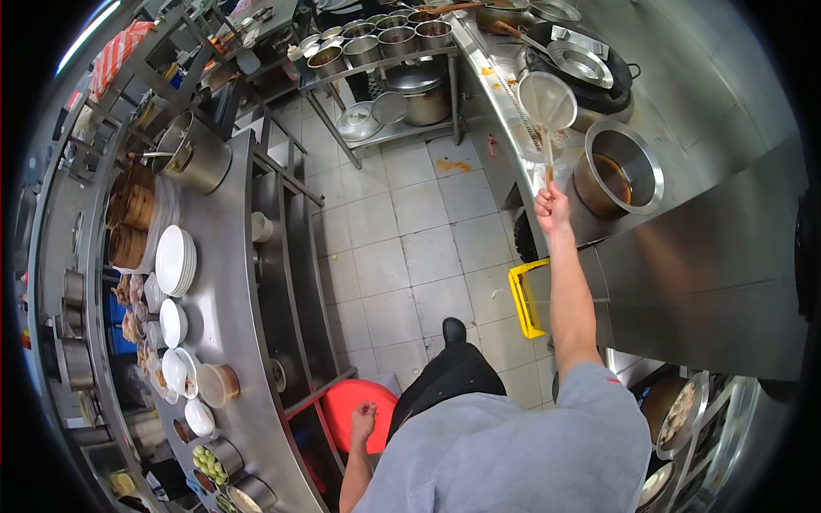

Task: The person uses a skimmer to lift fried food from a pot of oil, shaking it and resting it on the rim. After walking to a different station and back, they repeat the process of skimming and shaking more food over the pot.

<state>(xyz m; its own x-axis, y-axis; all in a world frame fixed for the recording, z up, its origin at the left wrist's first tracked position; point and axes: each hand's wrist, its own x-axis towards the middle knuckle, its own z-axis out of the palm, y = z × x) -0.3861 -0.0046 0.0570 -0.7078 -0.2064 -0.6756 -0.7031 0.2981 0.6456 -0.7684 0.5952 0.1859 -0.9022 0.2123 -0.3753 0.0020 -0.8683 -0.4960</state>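
Observation:
My right hand [552,208] is closed round the handle of a round mesh strainer [547,101], whose bowl is over the steel counter by the stove. Just right of that hand stands a deep steel pot [609,175] with brown liquid low inside. Beyond it a black wok [590,68] holds a perforated metal ladle [580,65]. My left hand [363,421] hangs low beside my body, above a red round lid or stool top [346,410]. Its fingers are curled; whether anything small is in them cannot be made out.
Along the left runs a steel counter [224,282] with white plates [175,261], bowls and a tall pot [197,154]. Ahead, a steel rack [321,107] carries several pots. A yellow frame [523,301] stands by the right counter. A person's legs show behind the rack.

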